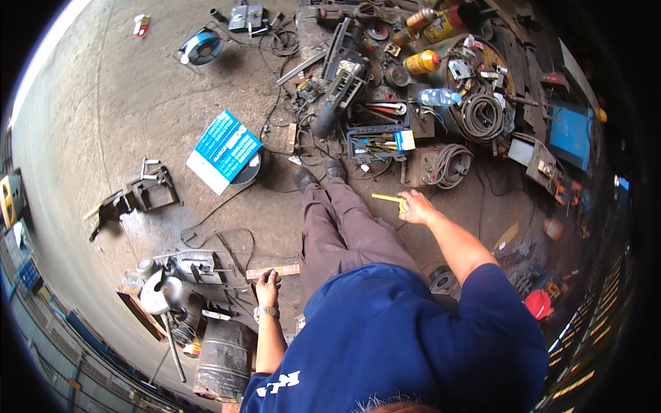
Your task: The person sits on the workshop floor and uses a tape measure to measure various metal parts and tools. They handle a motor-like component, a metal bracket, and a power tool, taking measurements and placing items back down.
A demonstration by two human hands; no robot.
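My right hand [417,208] is closed round a yellow tape measure [403,205], out to the right of my legs. A short length of its yellow blade [385,197] sticks out toward the left. On the other side, my left hand [266,289], with a watch on the wrist, has its fingers curled on a flat brownish bar [286,270]. One end of that bar reaches close to my trouser leg. The undersides of the left fingers are hidden.
A blue and white box [226,153] lies on a dark round container ahead. Open toolboxes [377,124], a coiled cable [452,166] and a welding machine [344,79] crowd the front right. At left stand a bench vise [144,193], a cut-off saw [162,292] and a drum [224,358]. Cables cross the floor.
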